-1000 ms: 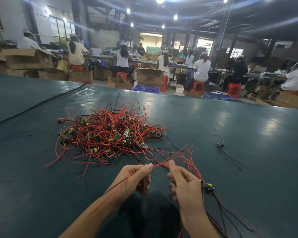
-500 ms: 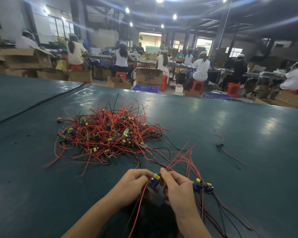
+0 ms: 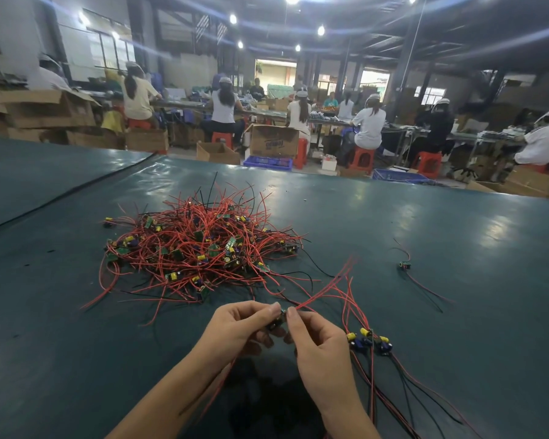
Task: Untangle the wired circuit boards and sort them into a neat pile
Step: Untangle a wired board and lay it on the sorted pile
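Note:
A tangled heap of small circuit boards with red and black wires [image 3: 197,248] lies on the dark green table [image 3: 425,236], in front of my hands. My left hand [image 3: 241,324] and my right hand [image 3: 317,340] meet fingertip to fingertip and both pinch one small circuit board [image 3: 278,321], mostly hidden between the fingers. Its red wires run up and to the right from the fingertips, and another red wire hangs below my left hand. Just right of my right hand lies a small sorted group of boards [image 3: 370,340], their wires trailing toward the near edge.
One stray board with wires [image 3: 405,265] lies alone at the right of the table. Beyond the table's far edge stand cardboard boxes [image 3: 274,141], blue crates [image 3: 268,162] and red stools, with several seated workers at benches.
My hands have lifted slightly and closed together on the board; its yellow and blue parts, visible half a second ago, are now hidden. A second ago they held only wires, apart from each other.

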`<state>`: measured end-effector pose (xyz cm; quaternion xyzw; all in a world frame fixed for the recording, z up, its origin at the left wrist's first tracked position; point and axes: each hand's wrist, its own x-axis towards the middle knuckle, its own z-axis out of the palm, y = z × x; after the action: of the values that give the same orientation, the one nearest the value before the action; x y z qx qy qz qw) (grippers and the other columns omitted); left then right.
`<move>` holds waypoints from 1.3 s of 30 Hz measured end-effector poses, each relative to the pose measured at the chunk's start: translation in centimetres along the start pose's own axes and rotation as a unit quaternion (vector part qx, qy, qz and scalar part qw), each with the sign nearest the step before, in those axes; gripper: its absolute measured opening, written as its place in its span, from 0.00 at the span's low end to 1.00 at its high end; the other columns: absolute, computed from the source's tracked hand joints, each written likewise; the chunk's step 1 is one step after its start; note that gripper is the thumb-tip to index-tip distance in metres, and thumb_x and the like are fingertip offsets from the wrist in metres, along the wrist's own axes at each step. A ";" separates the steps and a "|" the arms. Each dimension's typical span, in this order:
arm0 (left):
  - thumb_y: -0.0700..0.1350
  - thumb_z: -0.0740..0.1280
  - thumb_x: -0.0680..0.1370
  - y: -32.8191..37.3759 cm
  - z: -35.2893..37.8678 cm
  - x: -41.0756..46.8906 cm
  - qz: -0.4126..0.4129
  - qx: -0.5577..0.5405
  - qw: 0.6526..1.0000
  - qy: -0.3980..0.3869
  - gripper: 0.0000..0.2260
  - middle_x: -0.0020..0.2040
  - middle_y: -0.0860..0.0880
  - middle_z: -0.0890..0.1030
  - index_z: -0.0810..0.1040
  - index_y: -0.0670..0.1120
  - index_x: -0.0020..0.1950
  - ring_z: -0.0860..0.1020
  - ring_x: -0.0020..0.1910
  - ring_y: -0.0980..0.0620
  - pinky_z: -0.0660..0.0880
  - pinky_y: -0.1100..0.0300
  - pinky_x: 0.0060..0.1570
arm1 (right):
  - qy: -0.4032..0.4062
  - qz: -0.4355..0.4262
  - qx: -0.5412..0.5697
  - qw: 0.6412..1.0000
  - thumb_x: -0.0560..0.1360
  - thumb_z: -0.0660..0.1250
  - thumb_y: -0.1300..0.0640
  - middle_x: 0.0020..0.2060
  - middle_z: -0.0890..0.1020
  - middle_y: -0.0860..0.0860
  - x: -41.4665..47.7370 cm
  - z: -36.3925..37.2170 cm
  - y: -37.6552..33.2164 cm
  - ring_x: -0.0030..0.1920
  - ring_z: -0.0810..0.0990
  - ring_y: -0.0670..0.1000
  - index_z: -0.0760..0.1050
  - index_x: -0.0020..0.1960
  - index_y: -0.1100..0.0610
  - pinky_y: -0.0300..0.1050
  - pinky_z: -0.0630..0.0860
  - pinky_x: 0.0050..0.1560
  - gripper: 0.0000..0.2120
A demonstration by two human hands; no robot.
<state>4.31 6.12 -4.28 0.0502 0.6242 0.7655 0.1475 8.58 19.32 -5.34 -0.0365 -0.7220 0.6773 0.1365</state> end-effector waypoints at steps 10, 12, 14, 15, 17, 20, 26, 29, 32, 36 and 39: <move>0.45 0.72 0.66 -0.4 -0.4 0.2 0.034 -0.110 0.992 0.050 0.16 0.50 0.43 0.85 0.81 0.42 0.52 0.83 0.41 0.53 0.77 0.64 0.38 | -0.060 -0.020 -0.106 0.992 0.70 0.75 0.57 0.31 0.81 0.47 -0.7 0.2 0.3 0.30 0.76 0.44 0.80 0.43 0.49 0.39 0.75 0.33 0.06; 0.44 0.72 0.66 -0.5 -0.3 0.3 0.028 -0.137 0.989 0.049 0.15 0.50 0.42 0.85 0.80 0.42 0.51 0.83 0.43 0.51 0.79 0.62 0.39 | -0.082 -0.035 -0.115 0.989 0.70 0.75 0.56 0.35 0.82 0.50 -0.9 0.3 0.1 0.32 0.78 0.49 0.81 0.43 0.49 0.45 0.79 0.36 0.04; 0.44 0.72 0.66 -0.5 -0.3 0.4 0.020 -0.153 0.987 0.053 0.15 0.50 0.42 0.85 0.79 0.42 0.51 0.83 0.42 0.51 0.80 0.57 0.42 | -0.102 -0.049 -0.087 0.990 0.70 0.76 0.55 0.35 0.83 0.51 -1.0 0.2 -0.2 0.31 0.77 0.47 0.82 0.44 0.52 0.41 0.76 0.34 0.04; 0.44 0.72 0.66 -0.5 -0.3 0.5 0.015 -0.154 0.986 0.055 0.14 0.50 0.42 0.85 0.79 0.42 0.50 0.83 0.42 0.51 0.80 0.55 0.45 | -0.112 -0.058 -0.068 0.990 0.70 0.76 0.54 0.35 0.83 0.50 -1.0 0.2 -0.4 0.31 0.77 0.44 0.82 0.44 0.53 0.37 0.74 0.33 0.05; 0.44 0.72 0.66 -0.4 -0.3 0.5 0.007 -0.156 0.986 0.056 0.12 0.50 0.43 0.85 0.79 0.44 0.48 0.83 0.41 0.52 0.79 0.55 0.46 | -0.117 -0.075 -0.036 0.990 0.71 0.74 0.52 0.34 0.84 0.49 -1.0 0.1 -0.7 0.32 0.78 0.41 0.83 0.45 0.55 0.34 0.72 0.34 0.07; 0.46 0.74 0.63 -0.3 0.0 0.4 0.004 -0.167 0.985 0.051 0.14 0.49 0.43 0.85 0.77 0.46 0.45 0.83 0.39 0.52 0.78 0.57 0.41 | -0.074 -0.080 0.011 0.994 0.71 0.71 0.51 0.32 0.83 0.47 -0.8 0.1 -0.8 0.32 0.78 0.40 0.83 0.42 0.55 0.32 0.71 0.34 0.08; 0.50 0.77 0.58 -0.4 0.2 -0.1 0.004 -0.159 0.987 0.029 0.10 0.43 0.46 0.85 0.82 0.50 0.36 0.81 0.34 0.53 0.74 0.63 0.30 | 0.045 -0.102 -0.003 0.994 0.74 0.69 0.53 0.29 0.81 0.51 -0.3 -0.2 -0.6 0.28 0.74 0.43 0.84 0.37 0.47 0.37 0.70 0.29 0.08; 0.49 0.77 0.57 -0.4 0.2 -0.1 0.005 -0.138 0.990 0.028 0.16 0.41 0.46 0.84 0.78 0.48 0.41 0.81 0.33 0.53 0.75 0.63 0.30 | 0.065 -0.108 -0.008 0.992 0.74 0.69 0.55 0.28 0.80 0.52 -0.2 -0.2 -0.4 0.28 0.74 0.44 0.83 0.36 0.50 0.38 0.69 0.29 0.09; 0.49 0.77 0.58 -0.5 0.4 -0.2 0.009 -0.111 0.993 0.031 0.18 0.40 0.47 0.84 0.77 0.46 0.43 0.81 0.33 0.54 0.75 0.64 0.30 | 0.042 -0.113 -0.010 0.993 0.75 0.70 0.58 0.30 0.83 0.47 -0.4 0.0 -0.5 0.30 0.78 0.41 0.84 0.37 0.50 0.32 0.71 0.31 0.09; 0.52 0.77 0.58 -0.8 0.4 -0.4 0.034 -0.042 0.998 0.015 0.12 0.38 0.48 0.82 0.79 0.52 0.35 0.81 0.37 0.54 0.75 0.62 0.34 | 0.014 -0.098 -0.027 0.995 0.75 0.69 0.54 0.34 0.85 0.46 -0.5 0.1 -0.6 0.35 0.83 0.43 0.84 0.41 0.50 0.33 0.76 0.36 0.06; 0.50 0.78 0.58 -0.9 0.2 -0.4 0.042 -0.024 0.999 -0.002 0.10 0.37 0.47 0.82 0.78 0.53 0.32 0.81 0.37 0.53 0.75 0.60 0.37 | 0.030 -0.091 -0.028 0.995 0.76 0.67 0.53 0.32 0.84 0.48 -0.5 0.0 -0.5 0.33 0.81 0.45 0.83 0.37 0.50 0.36 0.75 0.34 0.11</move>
<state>4.92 6.35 -5.08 0.0745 0.6027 0.7857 0.1176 9.10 19.16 -4.93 0.0054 -0.7367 0.6401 0.2179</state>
